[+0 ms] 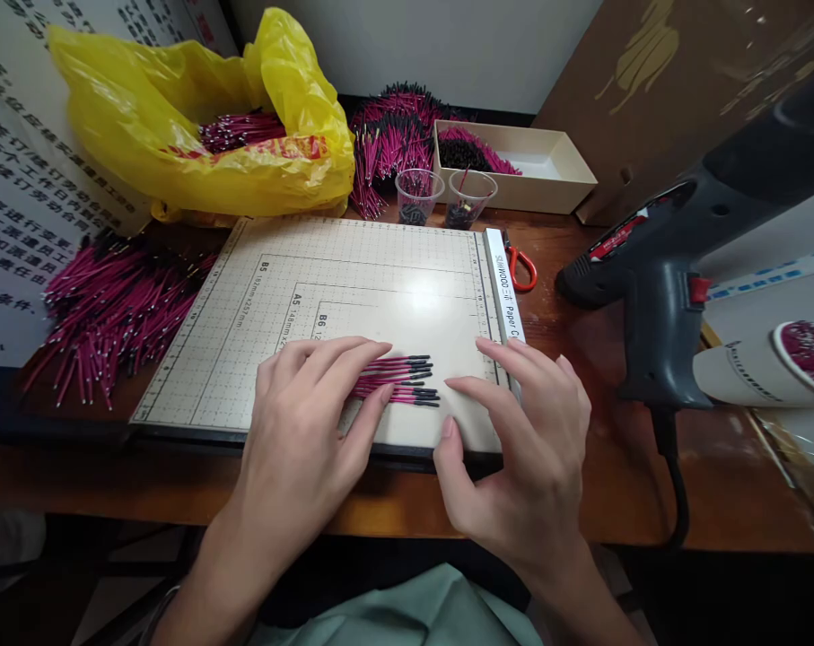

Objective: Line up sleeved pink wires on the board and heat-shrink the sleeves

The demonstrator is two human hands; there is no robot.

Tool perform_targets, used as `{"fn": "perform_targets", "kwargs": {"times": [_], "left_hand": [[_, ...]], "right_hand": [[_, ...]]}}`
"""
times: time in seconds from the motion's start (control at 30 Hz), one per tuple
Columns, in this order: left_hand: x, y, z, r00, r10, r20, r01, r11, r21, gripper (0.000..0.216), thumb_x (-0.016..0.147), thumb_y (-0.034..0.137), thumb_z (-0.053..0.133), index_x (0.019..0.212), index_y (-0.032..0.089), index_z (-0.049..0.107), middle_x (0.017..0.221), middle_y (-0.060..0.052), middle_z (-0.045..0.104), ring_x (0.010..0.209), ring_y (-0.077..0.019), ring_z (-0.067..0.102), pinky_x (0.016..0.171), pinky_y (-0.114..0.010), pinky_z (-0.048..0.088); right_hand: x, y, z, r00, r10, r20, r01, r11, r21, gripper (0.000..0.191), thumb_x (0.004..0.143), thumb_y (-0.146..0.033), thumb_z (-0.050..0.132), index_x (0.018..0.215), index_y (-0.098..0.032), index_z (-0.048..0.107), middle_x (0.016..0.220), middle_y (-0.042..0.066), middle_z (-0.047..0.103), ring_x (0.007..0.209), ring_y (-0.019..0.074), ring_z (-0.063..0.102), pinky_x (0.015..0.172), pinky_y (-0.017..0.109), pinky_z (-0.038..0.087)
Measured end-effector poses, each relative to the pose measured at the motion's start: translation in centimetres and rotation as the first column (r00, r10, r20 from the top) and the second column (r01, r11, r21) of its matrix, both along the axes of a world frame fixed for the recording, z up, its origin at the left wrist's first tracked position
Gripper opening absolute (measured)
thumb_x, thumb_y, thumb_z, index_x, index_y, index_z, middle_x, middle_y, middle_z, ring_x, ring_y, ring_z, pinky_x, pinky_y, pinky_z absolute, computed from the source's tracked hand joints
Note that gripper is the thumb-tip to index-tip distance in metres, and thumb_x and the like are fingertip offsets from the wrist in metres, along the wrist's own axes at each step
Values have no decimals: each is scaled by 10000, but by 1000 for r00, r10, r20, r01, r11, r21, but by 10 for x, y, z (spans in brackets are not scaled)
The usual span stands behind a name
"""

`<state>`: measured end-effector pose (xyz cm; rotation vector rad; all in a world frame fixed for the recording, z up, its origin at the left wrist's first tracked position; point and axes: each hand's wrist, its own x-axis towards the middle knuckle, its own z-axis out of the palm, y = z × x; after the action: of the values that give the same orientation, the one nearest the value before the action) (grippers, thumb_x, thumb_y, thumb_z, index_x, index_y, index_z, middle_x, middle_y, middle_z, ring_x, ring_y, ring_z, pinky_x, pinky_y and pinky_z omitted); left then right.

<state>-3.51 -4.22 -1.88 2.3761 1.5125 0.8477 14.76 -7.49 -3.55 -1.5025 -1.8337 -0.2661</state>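
A small row of short magenta wires with black ends [407, 389] lies flat on the gridded board of a paper cutter [366, 256]. My left hand [305, 413] covers their left part, with its fingers on the far side and its thumb on the near side, holding them together. The wires' hidden ends are under that hand. Just right of the black tips, my right hand [528, 440] hovers close to the board. Its thumb and fingers are spread with nothing between them.
Loose magenta wires [120, 309] lie left of the cutter. Behind it are a yellow bag [299, 184], a wire heap [397, 135], two plastic cups [416, 202] and an open box [547, 188]. Orange-handled scissors [524, 271], a heat gun [659, 269] and a paper cup [743, 372] are on the right.
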Motion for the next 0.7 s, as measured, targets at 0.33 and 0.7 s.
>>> {"fn": "perform_targets", "kwargs": {"times": [0.33, 0.7], "left_hand": [[-23, 12, 10, 970, -210, -123, 208, 978, -24, 486, 1048, 442, 623, 1435, 152, 582, 1295, -92, 722, 1155, -270, 625, 974, -391, 518], [-1, 31, 43, 755, -307, -580, 313, 945, -93, 188, 824, 138, 598, 947, 195, 728, 926, -98, 721, 848, -301, 684, 777, -413, 536]], "right_hand": [[0, 1, -2, 1000, -17, -7, 17, 1000, 11, 209, 899, -224, 614, 1101, -183, 650, 1285, 145, 728, 1254, 354, 665, 1163, 620, 435], [6, -2, -2, 996, 11, -88, -12, 1000, -14, 200, 918, -227, 602, 1116, -211, 631, 1293, 122, 712, 1272, 329, 642, 1164, 602, 425]]}}
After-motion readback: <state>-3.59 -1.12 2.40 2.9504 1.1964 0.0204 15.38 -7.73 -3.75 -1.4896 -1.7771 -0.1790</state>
